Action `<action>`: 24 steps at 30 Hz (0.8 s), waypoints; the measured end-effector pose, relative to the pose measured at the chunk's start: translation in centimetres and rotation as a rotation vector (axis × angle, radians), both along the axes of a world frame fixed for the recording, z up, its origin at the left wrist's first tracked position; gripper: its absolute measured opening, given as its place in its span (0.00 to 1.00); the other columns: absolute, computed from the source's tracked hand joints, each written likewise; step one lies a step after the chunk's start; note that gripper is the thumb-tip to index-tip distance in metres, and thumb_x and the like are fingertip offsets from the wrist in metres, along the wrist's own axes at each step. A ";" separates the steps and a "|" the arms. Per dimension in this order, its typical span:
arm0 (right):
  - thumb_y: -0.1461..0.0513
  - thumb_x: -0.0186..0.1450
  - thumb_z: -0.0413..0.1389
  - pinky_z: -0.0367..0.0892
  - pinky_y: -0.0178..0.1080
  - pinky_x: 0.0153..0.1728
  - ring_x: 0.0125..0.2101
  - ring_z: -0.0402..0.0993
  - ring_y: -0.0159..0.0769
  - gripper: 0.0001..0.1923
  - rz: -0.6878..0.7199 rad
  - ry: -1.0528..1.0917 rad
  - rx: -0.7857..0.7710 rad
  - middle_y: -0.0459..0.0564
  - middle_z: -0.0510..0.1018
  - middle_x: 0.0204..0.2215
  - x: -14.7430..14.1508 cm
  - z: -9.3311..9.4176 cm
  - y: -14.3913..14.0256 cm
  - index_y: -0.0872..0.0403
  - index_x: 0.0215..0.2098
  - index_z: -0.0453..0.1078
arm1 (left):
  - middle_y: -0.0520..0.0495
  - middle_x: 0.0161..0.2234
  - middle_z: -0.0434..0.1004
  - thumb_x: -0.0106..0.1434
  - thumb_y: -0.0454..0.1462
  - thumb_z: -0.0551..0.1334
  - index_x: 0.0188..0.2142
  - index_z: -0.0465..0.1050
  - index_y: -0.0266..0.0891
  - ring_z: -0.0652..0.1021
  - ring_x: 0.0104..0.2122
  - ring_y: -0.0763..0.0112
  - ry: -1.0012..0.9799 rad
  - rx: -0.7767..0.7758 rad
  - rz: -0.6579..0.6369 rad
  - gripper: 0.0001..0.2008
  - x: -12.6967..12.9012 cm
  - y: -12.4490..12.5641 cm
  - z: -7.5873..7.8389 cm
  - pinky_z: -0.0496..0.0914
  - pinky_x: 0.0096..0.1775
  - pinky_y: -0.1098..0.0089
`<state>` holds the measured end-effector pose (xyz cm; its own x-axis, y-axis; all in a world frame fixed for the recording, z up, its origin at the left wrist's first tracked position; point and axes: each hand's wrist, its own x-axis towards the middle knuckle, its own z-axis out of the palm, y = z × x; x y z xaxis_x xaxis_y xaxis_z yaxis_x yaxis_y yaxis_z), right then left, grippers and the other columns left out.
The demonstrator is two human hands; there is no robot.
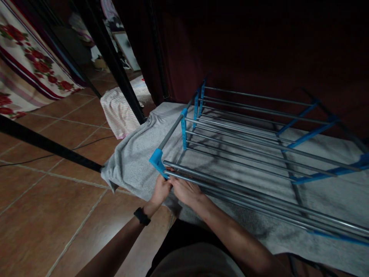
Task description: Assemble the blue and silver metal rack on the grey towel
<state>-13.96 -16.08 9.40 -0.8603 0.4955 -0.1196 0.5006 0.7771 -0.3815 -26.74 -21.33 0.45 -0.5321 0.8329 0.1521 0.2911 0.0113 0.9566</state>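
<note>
— Item: rack (248, 130)?
— Lying on the grey towel (129, 165), so it won't scrape tile.
— Hands?
— My left hand (161, 189) pinches the blue corner piece (157, 159); my right hand (184, 190) grips the nearest rod (230, 186), steadying the joint.

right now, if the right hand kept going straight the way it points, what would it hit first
The right hand points up-left at the blue corner connector, where it already touches the metal rods; that connector probably comes first, though depth is unclear.

Striped cloth (119, 109) lies beside floral fabric (25, 65).
</note>
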 end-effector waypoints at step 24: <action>0.55 0.75 0.40 0.70 0.42 0.48 0.48 0.76 0.42 0.21 -0.154 0.020 0.152 0.59 0.77 0.51 1.4 -1.1 -1.3 0.54 0.58 0.66 | 0.50 0.25 0.75 0.47 0.39 0.65 0.26 0.70 0.41 0.75 0.29 0.64 -0.049 -0.012 -0.114 0.07 -0.7 0.2 1.1 0.74 0.39 0.63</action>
